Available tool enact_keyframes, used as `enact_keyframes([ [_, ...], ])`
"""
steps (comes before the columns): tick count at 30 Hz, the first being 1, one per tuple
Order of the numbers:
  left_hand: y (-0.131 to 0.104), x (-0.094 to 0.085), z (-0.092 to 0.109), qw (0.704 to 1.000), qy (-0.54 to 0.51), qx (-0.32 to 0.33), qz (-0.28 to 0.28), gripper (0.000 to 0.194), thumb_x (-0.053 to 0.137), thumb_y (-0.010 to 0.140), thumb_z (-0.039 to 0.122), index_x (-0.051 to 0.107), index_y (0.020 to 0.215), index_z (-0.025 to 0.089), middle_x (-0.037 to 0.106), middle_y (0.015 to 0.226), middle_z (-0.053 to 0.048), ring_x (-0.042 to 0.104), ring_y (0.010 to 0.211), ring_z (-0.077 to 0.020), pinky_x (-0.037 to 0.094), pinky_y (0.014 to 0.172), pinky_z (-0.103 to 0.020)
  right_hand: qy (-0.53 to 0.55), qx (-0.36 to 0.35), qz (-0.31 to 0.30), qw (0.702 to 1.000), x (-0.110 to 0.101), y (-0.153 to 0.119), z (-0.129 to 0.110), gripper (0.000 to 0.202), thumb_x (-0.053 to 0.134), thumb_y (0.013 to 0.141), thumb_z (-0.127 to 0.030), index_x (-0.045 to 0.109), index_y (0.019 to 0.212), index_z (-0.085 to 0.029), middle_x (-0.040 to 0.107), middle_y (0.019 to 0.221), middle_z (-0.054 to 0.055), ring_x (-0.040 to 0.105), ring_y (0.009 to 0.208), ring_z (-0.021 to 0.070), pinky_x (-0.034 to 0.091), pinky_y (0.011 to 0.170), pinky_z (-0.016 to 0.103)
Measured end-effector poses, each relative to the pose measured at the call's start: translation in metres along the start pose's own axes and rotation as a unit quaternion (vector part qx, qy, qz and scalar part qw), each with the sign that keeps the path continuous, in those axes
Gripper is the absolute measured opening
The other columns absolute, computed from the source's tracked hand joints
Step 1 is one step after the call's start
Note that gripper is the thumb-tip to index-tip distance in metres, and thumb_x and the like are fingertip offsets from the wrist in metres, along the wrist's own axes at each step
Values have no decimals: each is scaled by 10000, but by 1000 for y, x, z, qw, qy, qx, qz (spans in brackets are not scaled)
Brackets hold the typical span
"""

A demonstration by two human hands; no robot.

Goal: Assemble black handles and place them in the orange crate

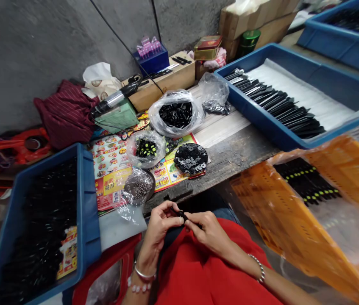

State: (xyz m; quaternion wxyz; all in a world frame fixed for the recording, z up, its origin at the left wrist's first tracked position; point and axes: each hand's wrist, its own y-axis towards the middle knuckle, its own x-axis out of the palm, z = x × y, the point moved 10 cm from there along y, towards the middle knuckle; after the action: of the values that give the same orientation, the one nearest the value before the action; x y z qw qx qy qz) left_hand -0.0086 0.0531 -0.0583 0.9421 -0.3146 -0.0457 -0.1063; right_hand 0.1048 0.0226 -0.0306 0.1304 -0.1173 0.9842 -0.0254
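In the head view a small black part (182, 215) sits between my two hands above my lap; its exact kind is too small to make out. My left hand (163, 222) pinches it between thumb and forefinger. From the other side the fingertips of my right hand (205, 228) close on the same part. Just beyond the hands, at the table's front, lie a bag of small metal pieces (138, 189), a bag of black and yellow-green pieces (147, 148), a pile of flat black ring-like pieces (191, 159) and a larger bag of black pieces (176, 114).
At left stands a blue crate (88, 212) full of black parts. Another blue crate (262, 127) at right holds a row of long black pieces. Below it is an orange crate (262, 207) lined with plastic. An electric screwdriver (114, 99) rests at the back, its cord hanging above.
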Motion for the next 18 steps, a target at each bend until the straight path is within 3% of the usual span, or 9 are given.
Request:
enact_keyframes([
  [13,1,3,0,1000,6,8,-4,345,815,495,92,583,746,139,643,687,8,556,616,-98,461,581,-177,-10,-20,14,1000,-1,-1,-3,283,451,912,-183,632,694,-168,635,642,32,522,557,149,307,569,255],
  [18,-1,-1,7,999,9,32,-13,339,843,528,129,606,770,137,614,695,23,546,625,-85,466,590,-167,37,-8,4,999,0,2,-4,284,462,910,-201,672,722,-164,660,660,28,555,575,151,339,577,242],
])
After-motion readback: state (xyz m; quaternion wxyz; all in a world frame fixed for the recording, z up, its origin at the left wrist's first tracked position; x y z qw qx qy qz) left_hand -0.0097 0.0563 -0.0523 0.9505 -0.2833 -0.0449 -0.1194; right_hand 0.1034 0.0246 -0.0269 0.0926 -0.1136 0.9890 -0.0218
